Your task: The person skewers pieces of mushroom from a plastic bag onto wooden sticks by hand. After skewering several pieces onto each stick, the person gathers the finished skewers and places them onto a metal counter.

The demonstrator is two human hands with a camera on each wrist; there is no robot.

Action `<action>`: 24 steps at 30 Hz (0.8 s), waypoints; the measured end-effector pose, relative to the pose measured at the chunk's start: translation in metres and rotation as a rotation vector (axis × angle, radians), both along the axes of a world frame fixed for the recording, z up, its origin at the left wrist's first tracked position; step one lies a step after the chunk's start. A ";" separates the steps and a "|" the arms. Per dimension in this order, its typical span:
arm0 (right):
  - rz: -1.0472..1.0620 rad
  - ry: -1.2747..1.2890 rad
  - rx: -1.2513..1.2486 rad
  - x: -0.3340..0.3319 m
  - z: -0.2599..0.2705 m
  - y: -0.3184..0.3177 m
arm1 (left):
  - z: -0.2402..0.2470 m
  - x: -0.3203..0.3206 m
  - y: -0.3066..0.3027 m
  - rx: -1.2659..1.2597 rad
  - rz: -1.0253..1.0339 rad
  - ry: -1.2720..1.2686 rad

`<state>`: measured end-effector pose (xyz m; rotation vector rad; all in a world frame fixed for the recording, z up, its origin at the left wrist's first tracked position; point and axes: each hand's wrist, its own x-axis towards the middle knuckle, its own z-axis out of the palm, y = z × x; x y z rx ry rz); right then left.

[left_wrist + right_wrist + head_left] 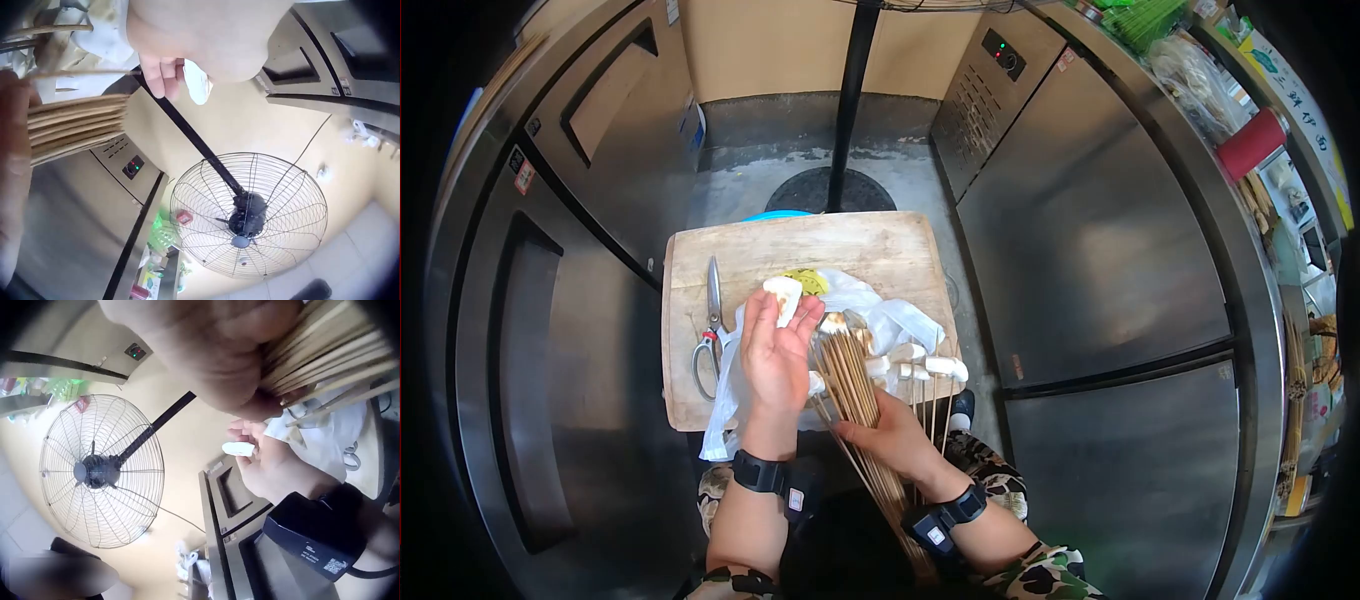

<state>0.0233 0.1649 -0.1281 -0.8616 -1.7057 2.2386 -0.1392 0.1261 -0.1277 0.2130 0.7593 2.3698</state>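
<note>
Holding white piece (783, 290) in left hand (775, 355), part-curled, between thumb and fingers. Gripping stick bundle (850, 380) in right hand (892, 437), closed round it below the tips. Running, along the bundle's long axis, forward and slightly left from right hand, to end just right of left hand. As for white piece: held beyond and left of those tips, apart from them. Seen beyond right hand, right of the bundle: skewered pieces (946, 367), by a bag (850, 290). Seen left of left hand, on tabletop (880, 232): scissors (714, 320).
</note>
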 end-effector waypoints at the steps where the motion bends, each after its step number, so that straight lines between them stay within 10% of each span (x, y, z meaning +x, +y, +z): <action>1: 0.008 0.004 0.021 -0.001 0.003 -0.001 | 0.000 -0.001 0.000 -0.010 -0.009 0.000; 11: -0.004 0.059 -0.443 0.009 0.007 0.019 | 0.002 -0.006 -0.003 -0.328 -0.117 0.130; 24: -0.063 0.095 -0.396 0.006 0.014 0.022 | 0.000 -0.003 -0.008 -0.395 -0.275 0.284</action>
